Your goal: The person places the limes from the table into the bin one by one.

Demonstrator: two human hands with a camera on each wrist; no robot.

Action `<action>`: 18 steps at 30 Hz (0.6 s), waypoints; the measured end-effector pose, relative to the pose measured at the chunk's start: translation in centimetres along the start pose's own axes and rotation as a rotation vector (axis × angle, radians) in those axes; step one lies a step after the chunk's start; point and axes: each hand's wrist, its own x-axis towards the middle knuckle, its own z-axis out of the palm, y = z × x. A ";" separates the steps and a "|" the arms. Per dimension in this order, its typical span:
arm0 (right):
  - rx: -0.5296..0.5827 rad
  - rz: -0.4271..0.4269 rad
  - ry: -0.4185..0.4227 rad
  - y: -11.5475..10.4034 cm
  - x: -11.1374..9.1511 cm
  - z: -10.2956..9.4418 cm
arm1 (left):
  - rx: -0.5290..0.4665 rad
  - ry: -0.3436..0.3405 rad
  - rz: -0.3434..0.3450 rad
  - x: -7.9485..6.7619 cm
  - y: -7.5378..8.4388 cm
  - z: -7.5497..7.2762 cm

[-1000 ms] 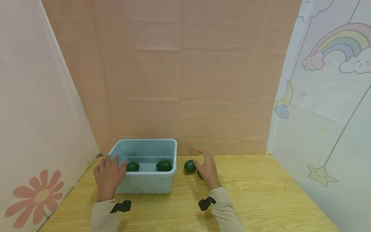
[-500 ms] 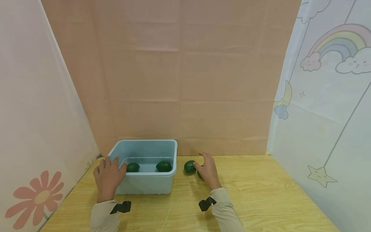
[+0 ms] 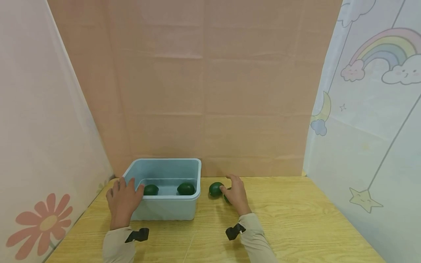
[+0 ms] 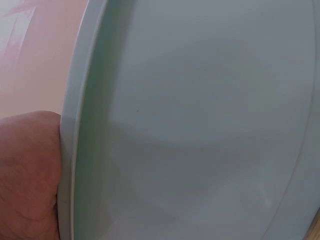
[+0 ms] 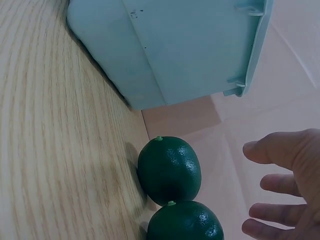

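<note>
A light blue plastic bin (image 3: 166, 210) stands on the wooden table and holds two dark green limes (image 3: 151, 189) (image 3: 186, 188). My left hand (image 3: 123, 199) holds the bin's front left corner, thumb over the rim; in the left wrist view the palm (image 4: 27, 175) presses against the bin's rim (image 4: 75, 125). Right of the bin two more limes lie side by side on the table (image 3: 215, 189) (image 3: 226, 198), also in the right wrist view (image 5: 169, 170) (image 5: 185, 222). My right hand (image 3: 235, 193) hovers over the nearer one, fingers (image 5: 280, 150) spread and apart from both limes.
A peach cloth backdrop hangs behind the table. A pale sheet with a flower print closes the left side, and one with a rainbow and a star (image 3: 363, 199) closes the right. Bare wood (image 3: 296, 219) stretches right of the hand.
My right hand has sunk a little lower over the nearer lime, its fingers bending down. The left hand, the bin and the limes have stayed put.
</note>
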 end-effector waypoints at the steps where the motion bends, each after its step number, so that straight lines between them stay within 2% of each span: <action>1: 0.001 -0.001 0.000 0.0 0.0 0.0 | 0.000 -0.005 -0.002 0.0 0.0 0.0; 18: -0.005 0.047 -0.031 0.2 -0.1 0.2 | 0.003 0.001 -0.005 0.0 0.0 0.1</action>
